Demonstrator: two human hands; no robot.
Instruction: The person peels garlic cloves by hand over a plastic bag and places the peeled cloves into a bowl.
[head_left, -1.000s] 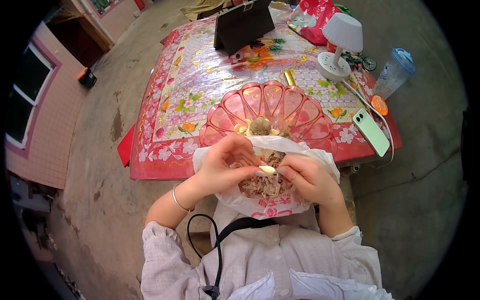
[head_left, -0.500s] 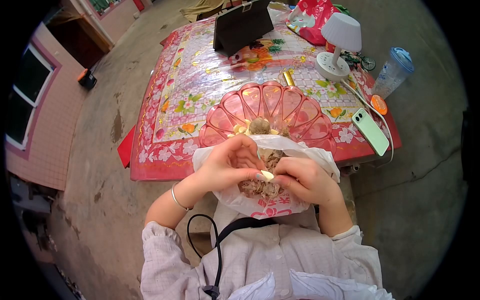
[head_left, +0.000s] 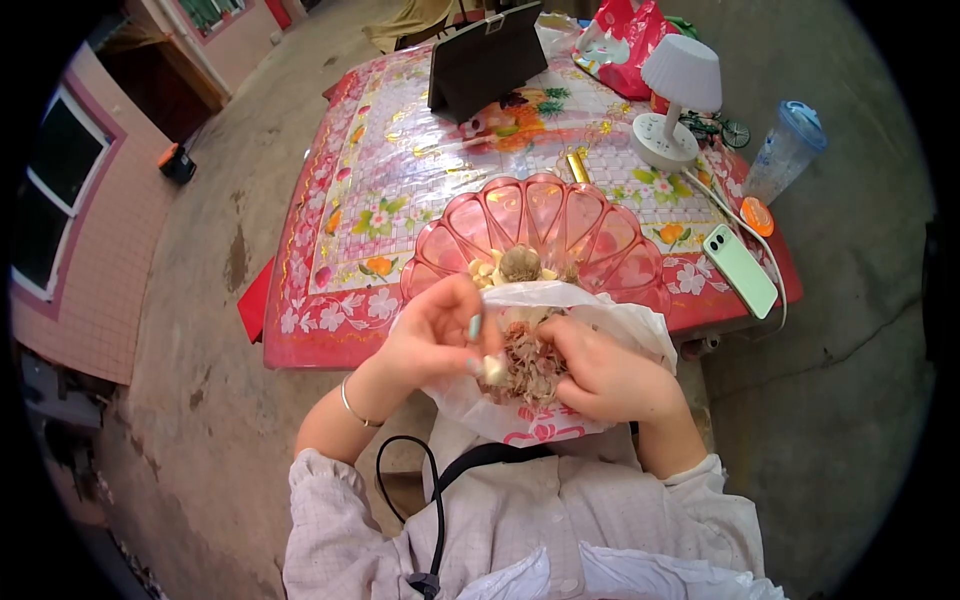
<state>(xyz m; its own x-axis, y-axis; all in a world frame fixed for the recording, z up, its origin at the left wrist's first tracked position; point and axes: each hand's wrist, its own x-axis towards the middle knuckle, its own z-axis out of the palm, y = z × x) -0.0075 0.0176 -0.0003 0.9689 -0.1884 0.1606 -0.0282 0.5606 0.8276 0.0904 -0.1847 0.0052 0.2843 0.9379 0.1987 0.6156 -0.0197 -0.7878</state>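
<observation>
A pale, peeled garlic clove (head_left: 496, 370) is pinched between the thumb and fingers of my left hand (head_left: 428, 335), over the left part of a white plastic bag (head_left: 455, 400). My right hand (head_left: 610, 372) is curled above the same bag, its fingertips close to the dry garlic skins (head_left: 530, 365) inside; whatever it pinches is too small to make out. Just beyond the bag lies a clear pink scalloped tray (head_left: 600, 240). A brownish garlic bulb (head_left: 520, 264) and several pale cloves (head_left: 485, 272) rest in it.
On the flowered tablecloth (head_left: 370, 240) stand a black tablet (head_left: 487, 60), a white lamp (head_left: 680, 80) and a lidded cup (head_left: 787, 150). A light green phone (head_left: 740, 270) lies at the right edge beside a white cable. A red bag (head_left: 625, 50) is at the back.
My hands have drawn apart. The clove, held between both hands before, has moved left and slightly down in my left hand; my right hand has come away from it.
</observation>
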